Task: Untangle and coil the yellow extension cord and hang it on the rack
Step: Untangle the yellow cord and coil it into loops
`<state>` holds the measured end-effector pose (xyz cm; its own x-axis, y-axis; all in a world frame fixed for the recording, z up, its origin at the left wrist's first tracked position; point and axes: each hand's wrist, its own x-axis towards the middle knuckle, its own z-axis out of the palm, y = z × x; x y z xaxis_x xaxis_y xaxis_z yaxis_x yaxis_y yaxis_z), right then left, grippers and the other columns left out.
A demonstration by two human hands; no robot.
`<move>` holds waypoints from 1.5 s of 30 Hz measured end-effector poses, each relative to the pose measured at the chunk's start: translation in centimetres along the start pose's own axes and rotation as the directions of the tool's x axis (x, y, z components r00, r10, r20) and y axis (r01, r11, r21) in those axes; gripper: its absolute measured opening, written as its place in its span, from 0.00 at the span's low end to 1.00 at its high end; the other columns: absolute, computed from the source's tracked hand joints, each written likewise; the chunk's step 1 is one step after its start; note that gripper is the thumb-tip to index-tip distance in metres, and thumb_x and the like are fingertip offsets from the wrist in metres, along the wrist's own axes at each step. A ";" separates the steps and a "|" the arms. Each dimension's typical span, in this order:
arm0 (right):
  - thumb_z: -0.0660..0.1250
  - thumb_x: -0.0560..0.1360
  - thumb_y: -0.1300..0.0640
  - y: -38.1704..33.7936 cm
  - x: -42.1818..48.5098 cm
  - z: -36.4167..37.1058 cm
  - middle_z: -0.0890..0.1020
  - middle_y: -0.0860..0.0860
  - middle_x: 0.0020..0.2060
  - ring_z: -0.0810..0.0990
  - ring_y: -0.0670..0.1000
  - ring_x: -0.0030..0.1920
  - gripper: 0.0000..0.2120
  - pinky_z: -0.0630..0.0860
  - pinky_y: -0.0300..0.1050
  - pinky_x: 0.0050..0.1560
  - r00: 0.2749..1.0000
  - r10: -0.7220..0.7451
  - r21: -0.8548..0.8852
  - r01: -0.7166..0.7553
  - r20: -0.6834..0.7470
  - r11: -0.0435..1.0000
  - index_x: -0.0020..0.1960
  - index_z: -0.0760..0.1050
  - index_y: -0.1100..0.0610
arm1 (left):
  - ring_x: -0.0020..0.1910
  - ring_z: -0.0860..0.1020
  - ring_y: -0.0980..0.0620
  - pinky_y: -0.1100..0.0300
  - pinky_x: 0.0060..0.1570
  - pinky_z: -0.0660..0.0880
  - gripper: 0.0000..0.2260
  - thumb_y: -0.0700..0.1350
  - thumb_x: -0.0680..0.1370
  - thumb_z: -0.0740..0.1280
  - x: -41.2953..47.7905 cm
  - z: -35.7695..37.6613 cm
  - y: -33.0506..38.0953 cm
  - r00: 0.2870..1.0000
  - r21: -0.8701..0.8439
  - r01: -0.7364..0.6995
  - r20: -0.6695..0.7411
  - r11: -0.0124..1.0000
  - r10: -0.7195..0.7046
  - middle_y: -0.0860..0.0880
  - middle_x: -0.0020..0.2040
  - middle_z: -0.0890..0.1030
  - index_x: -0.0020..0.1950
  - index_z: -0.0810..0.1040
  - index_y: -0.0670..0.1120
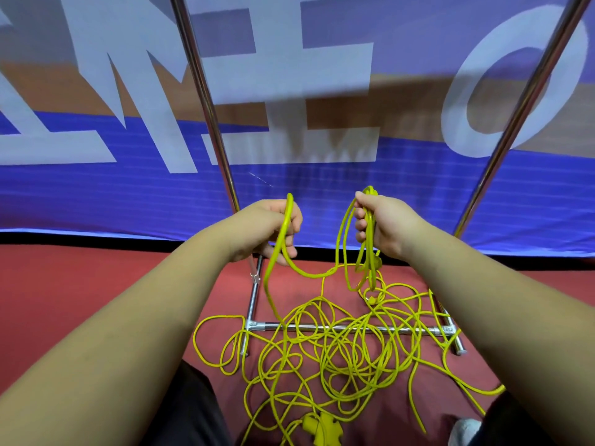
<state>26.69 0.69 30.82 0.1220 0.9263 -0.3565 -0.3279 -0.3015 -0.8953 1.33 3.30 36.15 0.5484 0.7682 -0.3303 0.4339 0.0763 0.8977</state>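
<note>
Risk: hauling upward may cinch the floor tangle or snag it on the rack base bar (pixel 273 325); yellow extension cord (pixel 336 346) lies mostly heaped below both hands, left hand (pixel 273 230) curled round 1 loop, right hand (pixel 384 226) gripping a small bundle, slack span between.

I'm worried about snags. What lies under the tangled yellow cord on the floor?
The rack's bottom crossbar and the red floor lie under the cord; loops cover parts of the bar. Anything buried deeper is hidden.
</note>
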 end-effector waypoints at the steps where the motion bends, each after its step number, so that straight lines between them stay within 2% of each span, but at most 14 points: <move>1: 0.62 0.86 0.51 0.0 -0.1 0.1 0.70 0.48 0.31 0.67 0.47 0.27 0.13 0.65 0.43 0.30 1.000 0.011 -0.023 -0.011 0.005 1.000 0.44 0.71 0.54 | 0.40 0.84 0.40 0.44 0.41 0.84 0.10 0.33 0.77 0.59 0.1 -0.1 -0.1 1.000 0.023 0.022 -0.021 1.000 -0.021 0.40 0.37 0.76 0.48 0.77 0.43; 9: 0.67 0.84 0.52 0.8 -0.8 1.0 0.70 0.48 0.31 0.66 0.48 0.28 0.09 0.64 0.43 0.31 0.993 0.092 -0.117 -0.083 0.071 0.990 0.48 0.69 0.52 | 0.49 0.80 0.46 0.46 0.49 0.85 0.15 0.57 0.84 0.63 0.4 -0.7 -1.7 0.991 0.222 0.083 -0.117 0.972 -0.058 0.46 0.55 0.77 0.62 0.84 0.53; 13: 0.66 0.84 0.51 1.1 -0.8 1.5 0.76 0.49 0.32 0.72 0.49 0.29 0.08 0.69 0.45 0.32 0.992 0.103 -0.137 -0.091 0.076 0.986 0.50 0.71 0.53 | 0.48 0.84 0.47 0.45 0.58 0.82 0.14 0.49 0.82 0.70 0.0 -1.3 -1.7 0.995 0.075 0.087 0.047 0.993 -0.091 0.43 0.46 0.81 0.64 0.83 0.43; 15: 0.66 0.85 0.52 1.2 -0.7 1.7 0.84 0.50 0.37 0.79 0.49 0.31 0.06 0.72 0.44 0.33 0.993 0.105 -0.149 -0.095 0.061 0.984 0.54 0.73 0.54 | 0.50 0.86 0.46 0.49 0.53 0.84 0.13 0.45 0.84 0.67 -0.4 -1.4 -1.2 0.977 -0.026 0.132 0.175 0.991 -0.125 0.43 0.50 0.84 0.66 0.81 0.42; 18: 0.64 0.85 0.52 1.3 -0.5 1.8 0.89 0.53 0.49 0.86 0.50 0.36 0.05 0.75 0.44 0.32 0.992 0.119 -0.147 -0.112 0.043 0.983 0.56 0.73 0.54 | 0.36 0.84 0.51 0.56 0.39 0.83 0.14 0.36 0.85 0.58 -1.1 -1.4 -0.2 0.931 -0.091 0.250 0.297 0.964 -0.214 0.39 0.61 0.84 0.69 0.76 0.37; 20: 0.62 0.86 0.53 1.4 -0.5 1.8 0.89 0.53 0.50 0.87 0.50 0.38 0.06 0.75 0.43 0.31 0.990 0.135 -0.148 -0.129 0.029 0.980 0.54 0.74 0.55 | 0.27 0.72 0.54 0.61 0.28 0.70 0.18 0.36 0.82 0.56 -1.3 -1.5 0.4 0.916 -0.096 0.288 0.318 0.953 -0.245 0.36 0.61 0.83 0.70 0.73 0.33; 23: 0.62 0.85 0.54 1.6 -0.7 1.7 0.90 0.52 0.50 0.87 0.49 0.37 0.07 0.74 0.42 0.32 0.988 0.157 -0.200 -0.154 -0.003 0.968 0.52 0.76 0.55 | 0.28 0.63 0.51 0.58 0.29 0.54 0.18 0.43 0.75 0.59 -1.1 -2.0 0.9 0.929 0.045 0.188 0.316 0.981 -0.193 0.38 0.48 0.86 0.59 0.77 0.34; 27: 0.63 0.84 0.55 1.6 -0.8 1.5 0.89 0.53 0.51 0.85 0.49 0.36 0.09 0.71 0.41 0.28 0.985 0.171 -0.287 -0.156 0.030 0.945 0.58 0.79 0.58 | 0.45 0.74 0.44 0.48 0.43 0.67 0.10 0.36 0.78 0.66 -1.2 -1.6 0.5 0.928 0.440 -0.147 0.370 0.886 -0.030 0.46 0.49 0.88 0.58 0.79 0.44; 30: 0.63 0.84 0.55 1.8 -1.4 2.2 0.89 0.55 0.51 0.88 0.50 0.41 0.10 0.81 0.42 0.34 0.962 0.254 -0.377 -0.200 0.100 0.904 0.58 0.80 0.59 | 0.50 0.83 0.52 0.53 0.55 0.76 0.09 0.44 0.79 0.73 -0.9 -0.8 0.5 0.940 0.588 -0.256 0.337 0.767 0.056 0.54 0.50 0.86 0.56 0.86 0.56; 32: 0.61 0.85 0.56 2.2 -1.8 2.7 0.88 0.59 0.54 0.89 0.56 0.48 0.13 0.86 0.49 0.45 0.926 0.339 -0.407 -0.248 0.167 0.879 0.62 0.80 0.62 | 0.45 0.80 0.57 0.61 0.49 0.76 0.09 0.49 0.76 0.78 -0.3 -0.2 0.7 0.956 0.636 -0.291 0.226 0.715 0.187 0.55 0.46 0.83 0.54 0.86 0.61; 35: 0.58 0.86 0.58 2.4 -2.7 3.3 0.87 0.63 0.56 0.88 0.61 0.52 0.15 0.86 0.55 0.51 0.859 0.420 -0.371 -0.302 0.292 0.878 0.62 0.80 0.64 | 0.37 0.79 0.61 0.65 0.37 0.73 0.15 0.49 0.70 0.82 0.4 0.2 0.3 0.961 0.569 -0.261 0.074 0.780 0.268 0.55 0.41 0.83 0.53 0.81 0.55; 38: 0.58 0.86 0.57 2.1 -3.2 3.8 0.87 0.55 0.45 0.87 0.55 0.40 0.13 0.84 0.56 0.51 0.837 0.417 -0.331 -0.305 0.354 0.893 0.56 0.81 0.60 | 0.35 0.79 0.59 0.61 0.36 0.75 0.18 0.51 0.69 0.83 1.0 -0.2 -0.4 0.964 0.588 -0.236 0.040 0.774 0.264 0.54 0.40 0.84 0.49 0.77 0.51; 40: 0.59 0.86 0.56 1.9 -3.3 4.1 0.78 0.49 0.36 0.76 0.48 0.31 0.10 0.80 0.50 0.45 0.831 0.413 -0.323 -0.301 0.372 0.897 0.54 0.78 0.58 | 0.35 0.77 0.58 0.61 0.37 0.74 0.16 0.52 0.70 0.82 1.2 -1.0 -1.0 0.977 0.543 -0.201 0.050 0.815 0.208 0.55 0.38 0.82 0.49 0.78 0.50; 45: 0.58 0.87 0.52 1.2 -3.2 4.0 0.69 0.45 0.33 0.65 0.44 0.27 0.11 0.70 0.41 0.37 0.836 0.379 -0.276 -0.286 0.396 0.918 0.52 0.75 0.56 | 0.45 0.79 0.55 0.45 0.57 0.77 0.08 0.54 0.80 0.72 1.0 -4.0 -4.0 0.974 0.587 -0.092 0.221 0.804 -0.050 0.48 0.46 0.85 0.50 0.82 0.50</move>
<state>22.21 -1.73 31.97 -0.3933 0.7498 -0.5321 -0.0774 -0.6037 -0.7935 -2.70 6.34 33.41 0.6701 0.6043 -0.4310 0.7186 -0.3824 0.5809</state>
